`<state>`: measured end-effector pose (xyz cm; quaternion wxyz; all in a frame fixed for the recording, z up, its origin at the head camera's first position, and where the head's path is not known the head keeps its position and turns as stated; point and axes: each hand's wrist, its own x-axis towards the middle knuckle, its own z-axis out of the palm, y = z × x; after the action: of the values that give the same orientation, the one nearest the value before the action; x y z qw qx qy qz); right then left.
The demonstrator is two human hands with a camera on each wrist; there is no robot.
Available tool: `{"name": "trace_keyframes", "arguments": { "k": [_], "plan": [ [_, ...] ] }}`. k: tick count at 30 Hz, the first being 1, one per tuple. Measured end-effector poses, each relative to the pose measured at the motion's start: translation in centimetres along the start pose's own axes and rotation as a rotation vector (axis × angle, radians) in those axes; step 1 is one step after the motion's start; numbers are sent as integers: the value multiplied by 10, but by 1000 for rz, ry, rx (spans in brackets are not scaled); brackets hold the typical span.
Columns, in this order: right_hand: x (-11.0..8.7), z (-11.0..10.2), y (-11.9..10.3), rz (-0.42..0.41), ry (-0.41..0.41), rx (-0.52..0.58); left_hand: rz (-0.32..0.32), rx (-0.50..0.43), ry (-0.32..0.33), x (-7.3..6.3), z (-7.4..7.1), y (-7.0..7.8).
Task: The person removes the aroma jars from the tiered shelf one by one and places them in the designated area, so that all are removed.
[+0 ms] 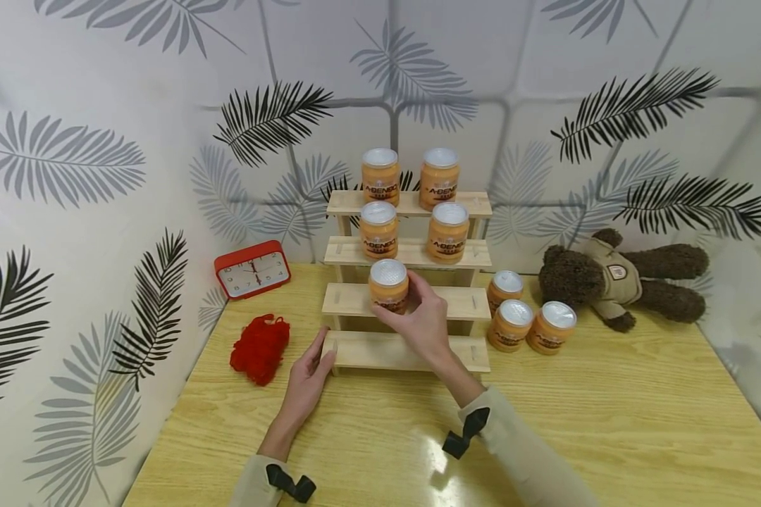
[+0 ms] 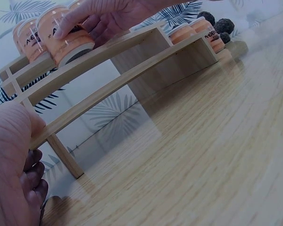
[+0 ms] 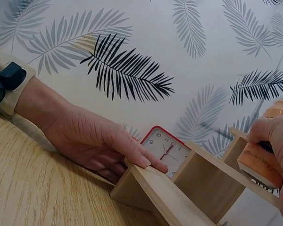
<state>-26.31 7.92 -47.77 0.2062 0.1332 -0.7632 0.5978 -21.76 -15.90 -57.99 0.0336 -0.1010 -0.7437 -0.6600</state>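
Observation:
My right hand (image 1: 426, 318) grips an orange can (image 1: 389, 283) with a silver lid. It holds the can at the left part of the second step from the bottom of a wooden stepped rack (image 1: 406, 351). In the left wrist view the held can (image 2: 68, 40) leans, its base close to the step's edge; whether it touches is unclear. My left hand (image 1: 307, 380) holds the left end of the bottom step, thumb on top. Matching cans stand in pairs on the upper two steps, such as the top-left can (image 1: 380, 179) and the lower-right can (image 1: 448, 236).
Right of the rack stand three more cans (image 1: 510, 327). A brown teddy bear (image 1: 618, 282) lies behind them against the patterned wall. To the left are a red alarm clock (image 1: 254, 271) and a bundle of red yarn (image 1: 260, 350) on the wooden table (image 1: 380, 451).

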Motion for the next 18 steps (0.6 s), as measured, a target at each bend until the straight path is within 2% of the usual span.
{"name": "trace_keyframes", "arguments": {
  "k": [5,18],
  "plan": [
    [-4,-9,-3,16,20,-19,10,-7,3,0,0,1],
    [-13,-36,-5,-4,103,-69,16,-6,6,-1,0,3]
  ]
}}
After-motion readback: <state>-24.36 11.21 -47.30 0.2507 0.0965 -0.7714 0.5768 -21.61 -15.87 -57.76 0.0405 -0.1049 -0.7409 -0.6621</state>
